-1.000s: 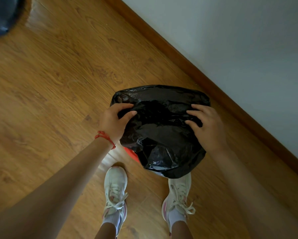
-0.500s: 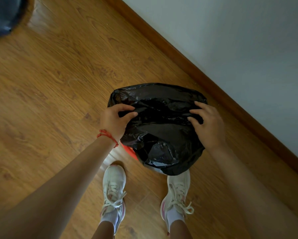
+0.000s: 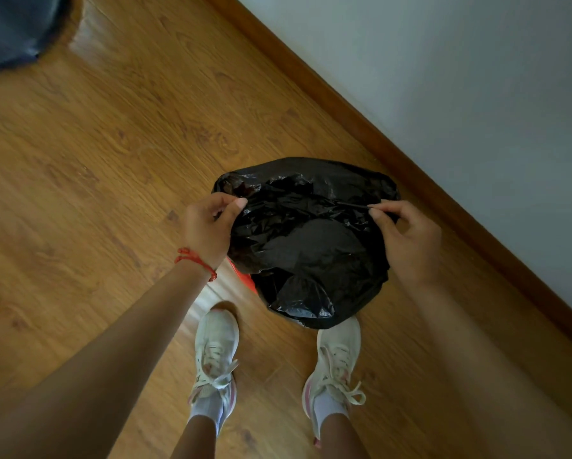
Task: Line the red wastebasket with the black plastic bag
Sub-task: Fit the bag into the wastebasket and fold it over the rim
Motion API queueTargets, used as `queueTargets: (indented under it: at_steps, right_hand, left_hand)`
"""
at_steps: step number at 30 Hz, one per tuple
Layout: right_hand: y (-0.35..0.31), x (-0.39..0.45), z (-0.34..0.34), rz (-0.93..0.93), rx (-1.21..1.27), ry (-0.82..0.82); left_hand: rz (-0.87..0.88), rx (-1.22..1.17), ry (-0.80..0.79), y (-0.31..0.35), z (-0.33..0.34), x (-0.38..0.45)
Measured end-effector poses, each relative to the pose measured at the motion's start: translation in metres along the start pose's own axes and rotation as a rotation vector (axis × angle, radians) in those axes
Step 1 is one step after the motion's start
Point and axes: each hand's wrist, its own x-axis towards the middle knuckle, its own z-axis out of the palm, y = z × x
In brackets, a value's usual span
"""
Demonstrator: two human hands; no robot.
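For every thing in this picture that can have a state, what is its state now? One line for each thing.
black plastic bag: crumpled, draped over the wastebasket and covering almost all of it, held at both sides.
red wastebasket: almost hidden; only a red sliver shows at the bag's lower left edge.
left hand: pinches the bag's left edge.
right hand: pinches the bag's right edge.
shoes: laced, standing on the wooden floor.

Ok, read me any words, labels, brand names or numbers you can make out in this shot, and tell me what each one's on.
None can be read.
black plastic bag: plain glossy film, no print showing.
red wastebasket: only a sliver shows, with no label on it.
white sneakers: no logo or lettering legible.
red string bracelet, wooden floor and wall: no text.
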Motion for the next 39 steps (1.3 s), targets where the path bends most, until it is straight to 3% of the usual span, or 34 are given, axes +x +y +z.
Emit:
queueTargets:
  at_steps: [9, 20, 25, 32, 39]
  right_hand:
    - [0.003, -0.027, -0.016, -0.092, 0.012, 0.060]
    - [-0.004, -0.099, -0.019, -0.107, 0.002, 0.207]
    - [-0.002, -0.131, -0.012, -0.062, -0.039, 0.181]
    - [0.013, -0.150, 0.007, -0.179, -0.096, 0.080]
    - [0.040, -0.143, 0.025, -0.301, -0.078, 0.091]
  left_hand:
    - [0.134, -0.040, 0.089, -0.010, -0.006, -0.034]
    - [0.315, -0.043, -0.005, -0.035, -0.034, -0.060]
    - [0.398, -0.046, -0.036, -0.047, -0.043, -0.072]
    - [0.426, -0.098, -0.001, -0.066, -0.036, -0.091]
    - [0.456, -0.178, 0.060, -0.078, -0.010, -0.095]
